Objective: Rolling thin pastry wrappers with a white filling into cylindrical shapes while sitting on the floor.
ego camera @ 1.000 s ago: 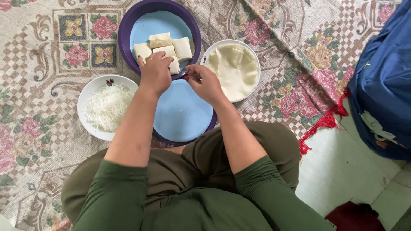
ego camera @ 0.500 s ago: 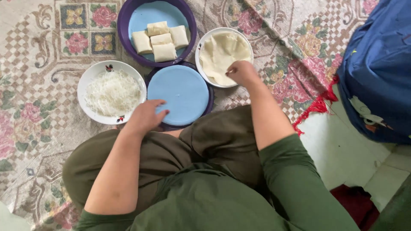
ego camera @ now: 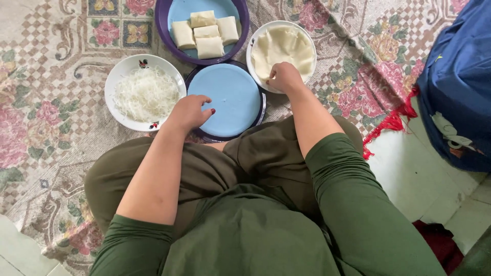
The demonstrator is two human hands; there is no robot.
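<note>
Sitting cross-legged on a floral rug (ego camera: 46,133), a person in green sleeves is seen from above, with four dishes set out just past the knees. Nearest, one round blue plate (ego camera: 231,97) is laid flat on the rug, and the left hand (ego camera: 188,112) is rested on its near left edge, the fingers curled loosely together over the rim with nothing held between them. Just left of the plate, one white bowl (ego camera: 118,76) is heaped with shredded white strands (ego camera: 146,93); a small red-and-dark printed motif is seen on its rim at the far side and again at the near side. To the right of the blue plate, one white bowl (ego camera: 255,38) is filled with pale wrapper sheets (ego camera: 284,46); the right hand (ego camera: 284,77) is placed on its near edge, the fingers bunched and pressed onto the top sheet, though whether a sheet is pinched cannot be told. Farthest off, one purple basin (ego camera: 240,30) with a blue inside is seen, and four folded pale parcels (ego camera: 205,31) are packed close together in it. At the right edge, a blue bag (ego camera: 455,87) is stood on pale floor tiles (ego camera: 414,174) beyond the rug's red fringe (ego camera: 391,125).
</note>
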